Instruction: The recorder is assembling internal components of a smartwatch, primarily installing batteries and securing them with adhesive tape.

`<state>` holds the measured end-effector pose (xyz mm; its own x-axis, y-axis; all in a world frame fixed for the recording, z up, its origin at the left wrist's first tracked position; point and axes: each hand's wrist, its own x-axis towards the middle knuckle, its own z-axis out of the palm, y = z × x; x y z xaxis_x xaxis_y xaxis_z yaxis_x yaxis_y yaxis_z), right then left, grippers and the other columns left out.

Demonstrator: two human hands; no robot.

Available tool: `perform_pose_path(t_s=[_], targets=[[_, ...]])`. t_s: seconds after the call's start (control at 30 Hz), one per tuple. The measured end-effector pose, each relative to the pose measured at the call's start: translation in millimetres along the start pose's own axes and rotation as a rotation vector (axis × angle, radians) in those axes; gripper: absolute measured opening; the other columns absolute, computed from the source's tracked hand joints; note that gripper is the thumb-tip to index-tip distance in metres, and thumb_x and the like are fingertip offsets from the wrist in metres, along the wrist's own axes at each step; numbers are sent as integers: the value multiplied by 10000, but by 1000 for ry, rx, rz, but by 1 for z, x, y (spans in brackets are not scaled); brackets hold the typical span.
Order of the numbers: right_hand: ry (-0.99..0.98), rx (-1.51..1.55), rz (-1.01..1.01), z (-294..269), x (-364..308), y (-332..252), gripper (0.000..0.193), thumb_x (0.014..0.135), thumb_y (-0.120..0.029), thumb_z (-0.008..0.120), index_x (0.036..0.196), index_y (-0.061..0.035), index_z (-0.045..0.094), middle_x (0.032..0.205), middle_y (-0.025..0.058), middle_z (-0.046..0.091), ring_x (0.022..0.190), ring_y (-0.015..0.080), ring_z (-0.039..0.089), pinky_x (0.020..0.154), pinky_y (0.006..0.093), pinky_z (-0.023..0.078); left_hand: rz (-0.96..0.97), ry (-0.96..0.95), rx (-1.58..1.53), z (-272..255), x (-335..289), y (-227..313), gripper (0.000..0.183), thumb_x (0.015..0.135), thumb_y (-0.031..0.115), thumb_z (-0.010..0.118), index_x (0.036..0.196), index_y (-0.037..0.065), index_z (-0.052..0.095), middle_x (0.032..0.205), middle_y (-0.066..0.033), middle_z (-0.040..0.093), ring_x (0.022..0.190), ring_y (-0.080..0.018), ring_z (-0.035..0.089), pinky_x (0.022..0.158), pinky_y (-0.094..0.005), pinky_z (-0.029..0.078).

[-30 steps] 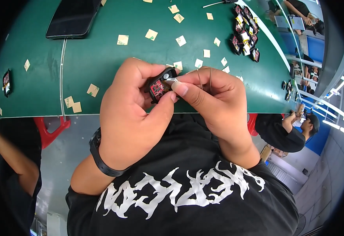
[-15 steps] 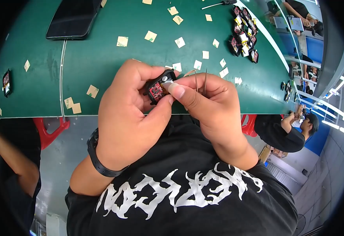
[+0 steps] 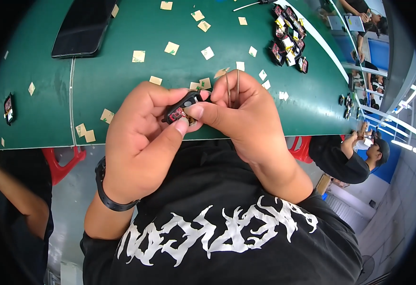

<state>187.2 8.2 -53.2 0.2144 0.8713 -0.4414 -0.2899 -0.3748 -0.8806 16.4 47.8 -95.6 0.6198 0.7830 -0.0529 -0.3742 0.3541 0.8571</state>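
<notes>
My left hand [image 3: 144,135] grips a small black device housing [image 3: 189,98], its fingers round the far side and its thumb at the near edge. A red circuit board [image 3: 174,114] shows inside the housing. My right hand [image 3: 251,114] presses its thumb onto the housing's open face, hiding part of what lies inside. Metal tweezers [image 3: 238,84] are tucked in the fingers of that same hand, prongs pointing away from me. Just beyond the prongs is a tan paper square [image 3: 221,72]; whether it touches the right fingers I cannot tell.
Small backing-paper squares [image 3: 172,48] lie scattered over the green table [image 3: 108,80]. At the far right sits a cluster of similar housings [image 3: 289,40]; another single housing [image 3: 9,109] lies far left. A black phone [image 3: 82,31] is at the back left. Other people sit at both sides.
Both hands and the housing have shifted slightly left. The pale silvery piece pinched over the housing is now mostly hidden, and my right thumb presses down on the open face.
</notes>
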Motion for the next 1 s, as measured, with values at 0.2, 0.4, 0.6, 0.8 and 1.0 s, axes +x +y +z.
perform_pose_path(t_s=[0.2,0.4,0.6,0.8,1.0], targets=[[-9,-137,-7,-5,6,2,279,823,17,775,772,-36,507,673,-34,520,707,66,612,666,214,540,-103,39,-118,0,3,7,215,979,8,489,1189,-36,502,1193,-235,630,1101,-257,658,887,-377,600],[-114,-110,-24,-12,-3,6,247,879,-71,757,788,-34,530,685,-49,524,641,10,522,591,188,468,-105,221,-6,13,3,11,187,997,59,527,1162,-26,504,1059,-193,690,809,-184,708,682,-292,620],[-149,-62,-12,-13,-12,3,222,905,-119,741,850,-20,550,708,-48,548,606,-4,467,523,177,383,-108,251,-1,24,2,14,161,996,56,563,1132,-17,519,1029,-149,697,787,-158,698,629,-241,578],[-134,-179,-68,-20,-15,0,182,914,-111,722,946,14,594,777,-15,612,655,7,523,554,171,418,-135,97,184,16,-7,14,268,1039,149,485,1228,-36,533,1118,-147,675,662,-108,604,516,-195,429],[-167,-42,-50,-19,-18,-1,180,932,-90,686,1028,47,622,857,31,672,708,24,582,587,187,447,-43,63,260,23,-10,19,313,1038,135,479,1287,-50,525,1236,-179,622,760,-124,606,614,-222,474]])
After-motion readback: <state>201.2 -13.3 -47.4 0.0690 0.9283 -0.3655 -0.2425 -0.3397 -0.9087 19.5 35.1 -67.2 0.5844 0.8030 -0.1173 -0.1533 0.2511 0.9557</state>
